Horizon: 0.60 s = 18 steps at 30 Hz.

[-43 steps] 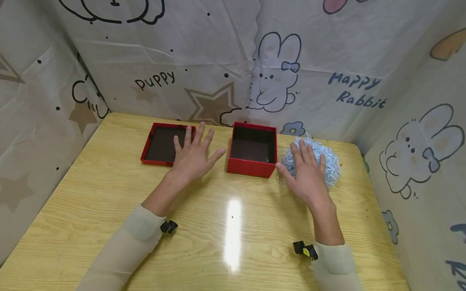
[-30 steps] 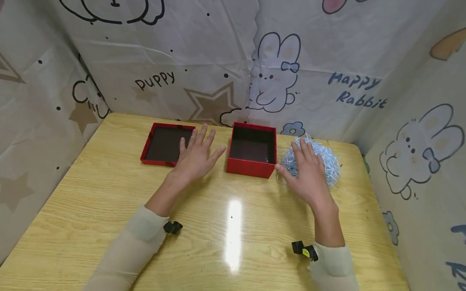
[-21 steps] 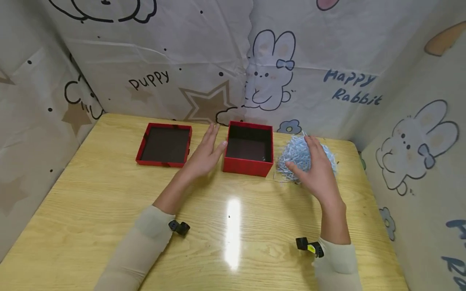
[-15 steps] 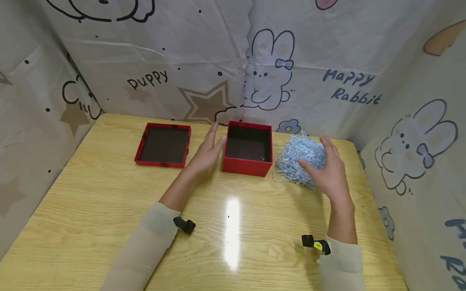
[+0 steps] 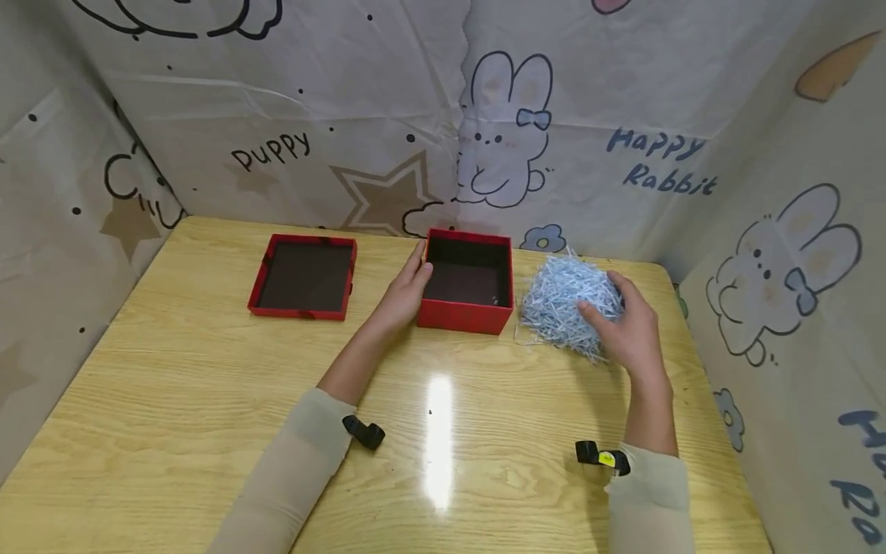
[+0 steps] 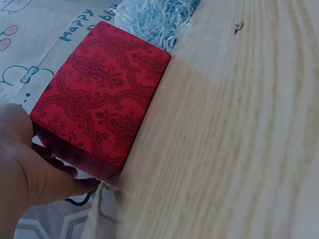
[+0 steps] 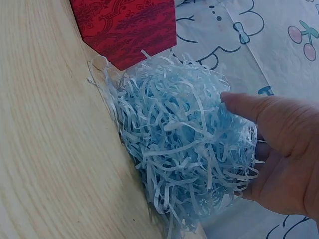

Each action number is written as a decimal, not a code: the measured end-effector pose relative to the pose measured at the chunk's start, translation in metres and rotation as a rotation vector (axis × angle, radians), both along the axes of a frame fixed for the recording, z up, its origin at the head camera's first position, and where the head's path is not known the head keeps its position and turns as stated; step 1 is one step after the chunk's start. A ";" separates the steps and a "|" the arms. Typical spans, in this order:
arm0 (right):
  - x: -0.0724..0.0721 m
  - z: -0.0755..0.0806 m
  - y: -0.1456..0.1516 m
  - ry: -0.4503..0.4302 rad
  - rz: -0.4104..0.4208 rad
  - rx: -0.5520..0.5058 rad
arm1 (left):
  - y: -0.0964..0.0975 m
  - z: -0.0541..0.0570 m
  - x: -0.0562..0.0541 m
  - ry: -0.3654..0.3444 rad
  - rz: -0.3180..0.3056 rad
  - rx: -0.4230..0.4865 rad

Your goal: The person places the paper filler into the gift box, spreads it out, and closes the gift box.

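Free tabletop before red box, blue shreds blocking its right

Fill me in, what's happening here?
A person's left hand rests against the left side of the open red box, while their right hand cups the right side of the blue shreds. The shreds lie on the table, beside the box. The lid lies apart on the left, hollow side up.

“Puppy”, “Happy Rabbit” on backdrop
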State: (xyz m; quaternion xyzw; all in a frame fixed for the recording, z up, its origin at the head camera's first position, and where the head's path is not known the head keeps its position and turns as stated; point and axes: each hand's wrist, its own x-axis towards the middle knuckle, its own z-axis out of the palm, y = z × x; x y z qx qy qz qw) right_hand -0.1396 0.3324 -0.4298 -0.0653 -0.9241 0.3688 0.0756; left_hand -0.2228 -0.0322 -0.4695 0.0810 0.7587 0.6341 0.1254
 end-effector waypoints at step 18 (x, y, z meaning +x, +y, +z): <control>-0.004 -0.010 -0.002 0.023 -0.030 0.021 | -0.005 -0.006 -0.003 0.145 0.115 -0.058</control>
